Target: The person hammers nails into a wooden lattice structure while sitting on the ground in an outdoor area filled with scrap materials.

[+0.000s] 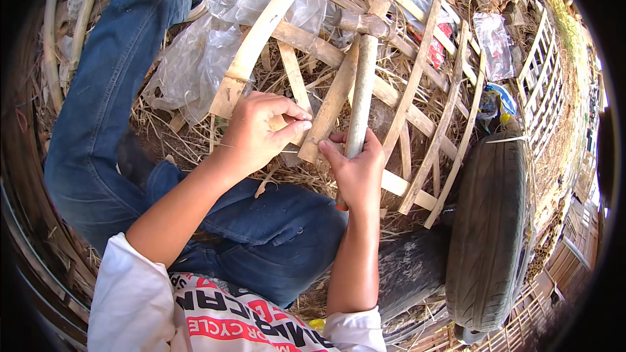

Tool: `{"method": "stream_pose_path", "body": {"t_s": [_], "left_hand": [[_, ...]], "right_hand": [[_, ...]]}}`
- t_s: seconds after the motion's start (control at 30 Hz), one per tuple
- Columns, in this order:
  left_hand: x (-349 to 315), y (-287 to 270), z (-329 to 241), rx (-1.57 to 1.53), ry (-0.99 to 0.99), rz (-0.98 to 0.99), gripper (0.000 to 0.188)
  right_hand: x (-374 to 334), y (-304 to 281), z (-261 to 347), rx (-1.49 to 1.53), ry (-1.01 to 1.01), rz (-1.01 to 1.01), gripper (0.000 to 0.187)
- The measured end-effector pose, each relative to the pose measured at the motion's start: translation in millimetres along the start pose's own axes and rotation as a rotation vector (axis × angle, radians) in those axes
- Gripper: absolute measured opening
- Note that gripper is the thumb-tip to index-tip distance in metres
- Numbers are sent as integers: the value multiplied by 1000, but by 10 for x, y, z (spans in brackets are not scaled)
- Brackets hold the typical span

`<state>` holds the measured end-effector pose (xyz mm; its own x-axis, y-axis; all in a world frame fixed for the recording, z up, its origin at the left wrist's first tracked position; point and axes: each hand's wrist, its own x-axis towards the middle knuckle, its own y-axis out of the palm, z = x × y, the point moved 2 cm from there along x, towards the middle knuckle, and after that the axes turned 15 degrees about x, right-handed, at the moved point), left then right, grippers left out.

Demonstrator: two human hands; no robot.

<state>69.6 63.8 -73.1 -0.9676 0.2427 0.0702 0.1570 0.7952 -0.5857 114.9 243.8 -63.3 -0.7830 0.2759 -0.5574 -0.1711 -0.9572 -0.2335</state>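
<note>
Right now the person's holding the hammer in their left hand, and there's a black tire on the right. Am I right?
Not quite: the head view shows the hammer in the person's right hand, not the left hand. The black tire is on the right, as you said.

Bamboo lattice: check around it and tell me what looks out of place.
Crumpled clear plastic lies beside and partly under the bamboo lattice, and a red wrapper shows among its strips. Both look like stray litter.
</note>
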Motion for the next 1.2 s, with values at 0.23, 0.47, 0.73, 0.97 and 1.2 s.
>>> {"method": "stream_pose_path", "body": {"t_s": [0.23,0.47,0.73,0.97,1.2], "left_hand": [[-21,123,24,300,120,85,10],[-27,126,6,310,139,74,12],[-58,127,-57,358,197,17,14],[-89,157,-17,323,225,-48,16],[-96,205,-11,334,211,-82,15]], "right_hand": [[17,4,-49,57,-64,-2,29],[-18,29,106,116,-3,-35,33],[23,47,61,85,-53,-123,48],[48,72,34,48,-81,-102,49],[59,65,18,65,-81,-114,49]]}}
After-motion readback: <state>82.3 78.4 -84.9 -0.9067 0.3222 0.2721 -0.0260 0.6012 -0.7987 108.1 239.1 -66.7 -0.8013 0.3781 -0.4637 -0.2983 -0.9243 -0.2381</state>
